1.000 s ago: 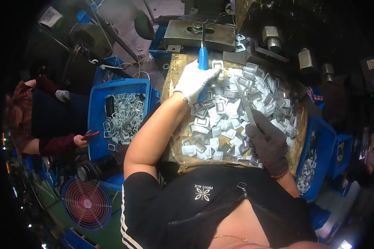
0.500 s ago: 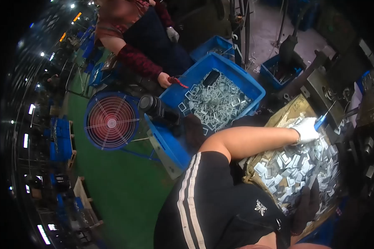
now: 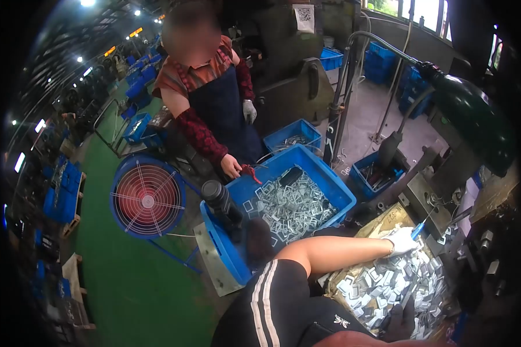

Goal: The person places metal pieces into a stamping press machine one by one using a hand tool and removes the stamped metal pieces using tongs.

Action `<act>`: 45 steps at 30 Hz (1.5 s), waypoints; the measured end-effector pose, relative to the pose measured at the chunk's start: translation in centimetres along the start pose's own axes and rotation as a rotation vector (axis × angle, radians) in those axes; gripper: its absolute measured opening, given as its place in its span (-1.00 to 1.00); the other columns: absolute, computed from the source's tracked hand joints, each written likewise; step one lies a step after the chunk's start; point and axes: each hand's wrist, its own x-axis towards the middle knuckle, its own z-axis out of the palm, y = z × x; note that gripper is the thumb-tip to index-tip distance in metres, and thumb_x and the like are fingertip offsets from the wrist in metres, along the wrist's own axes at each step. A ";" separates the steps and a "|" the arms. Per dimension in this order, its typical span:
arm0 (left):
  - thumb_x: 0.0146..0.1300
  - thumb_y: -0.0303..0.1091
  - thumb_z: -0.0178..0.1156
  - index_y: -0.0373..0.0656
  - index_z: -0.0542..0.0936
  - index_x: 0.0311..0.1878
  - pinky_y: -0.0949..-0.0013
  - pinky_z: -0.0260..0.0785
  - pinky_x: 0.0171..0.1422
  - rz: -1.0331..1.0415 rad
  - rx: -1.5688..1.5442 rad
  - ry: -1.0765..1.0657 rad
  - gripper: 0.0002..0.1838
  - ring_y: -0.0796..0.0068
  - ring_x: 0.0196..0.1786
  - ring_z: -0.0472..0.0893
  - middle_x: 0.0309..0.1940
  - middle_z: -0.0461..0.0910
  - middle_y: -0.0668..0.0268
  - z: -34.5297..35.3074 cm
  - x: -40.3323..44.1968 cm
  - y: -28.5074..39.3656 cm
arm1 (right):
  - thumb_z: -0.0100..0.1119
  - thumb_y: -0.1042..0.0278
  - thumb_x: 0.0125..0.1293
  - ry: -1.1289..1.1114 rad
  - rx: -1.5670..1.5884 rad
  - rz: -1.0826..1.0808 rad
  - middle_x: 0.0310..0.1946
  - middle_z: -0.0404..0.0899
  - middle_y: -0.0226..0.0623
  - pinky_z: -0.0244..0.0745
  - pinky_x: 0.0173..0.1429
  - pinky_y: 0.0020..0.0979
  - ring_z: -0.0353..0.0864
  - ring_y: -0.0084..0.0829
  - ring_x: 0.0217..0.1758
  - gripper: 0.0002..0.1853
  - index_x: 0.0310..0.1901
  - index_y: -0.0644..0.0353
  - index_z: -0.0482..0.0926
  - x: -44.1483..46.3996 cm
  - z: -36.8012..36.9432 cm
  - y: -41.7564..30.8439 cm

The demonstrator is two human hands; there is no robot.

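Note:
My left hand (image 3: 403,240), in a white glove, is closed around a blue-handled tool (image 3: 417,231) with a thin metal tip pointing up and right. It is above the near right pile of small flat metal pieces (image 3: 382,283), which lies on a brown sack-like sheet (image 3: 388,218). My right hand (image 3: 400,321) appears as a dark, shadowed shape at the lower edge of this pile; its fingers and anything in them cannot be made out. Beside the tool's tip is a metal machine part (image 3: 427,199).
A co-worker stands across a blue bin (image 3: 344,199) of square metal frames (image 3: 295,202), one hand (image 3: 231,166) holding a red object (image 3: 250,172). A caged fan (image 3: 148,201) stands left on the green floor (image 3: 139,289). A dark lamp (image 3: 474,118) hangs at upper right.
The view has tilted up, bringing the co-worker's upper body, the lamp and the windows into sight. My left hand still holds the blue-handled tool above the pile.

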 end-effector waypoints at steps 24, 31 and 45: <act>0.25 -0.25 0.30 -0.18 0.59 -0.46 0.36 0.48 -0.35 0.203 -0.587 0.212 -0.76 0.50 -0.52 0.59 -0.56 0.60 0.32 -1.5 -0.7 -1.2 | 0.11 0.40 0.43 0.071 -0.105 -0.201 -0.54 0.40 -0.60 0.10 -0.60 -0.63 0.20 -0.79 -0.65 -0.48 0.40 0.25 0.37 0.7 -0.3 1.9; 0.26 -0.33 0.29 -0.20 0.62 -0.10 0.43 0.42 -0.16 0.195 -0.590 0.193 -0.79 0.57 -0.28 0.59 -0.35 0.66 0.38 -0.9 -3.9 -5.8 | 0.16 0.41 0.41 0.162 -0.085 -0.199 -0.51 0.40 -0.63 0.10 -0.60 -0.64 0.20 -0.79 -0.64 -0.45 0.41 0.23 0.35 0.5 0.1 2.3; 0.30 -0.43 0.24 -0.21 0.44 0.38 0.38 0.41 0.29 0.372 -0.552 0.216 -0.44 0.42 0.23 0.55 0.20 0.59 0.24 0.6 -3.6 -10.1 | 0.04 0.44 0.45 0.103 -0.013 -0.221 -0.62 0.34 -0.66 0.06 -0.69 -0.64 0.18 -0.79 -0.71 -0.52 0.39 0.14 0.40 1.1 -0.4 3.2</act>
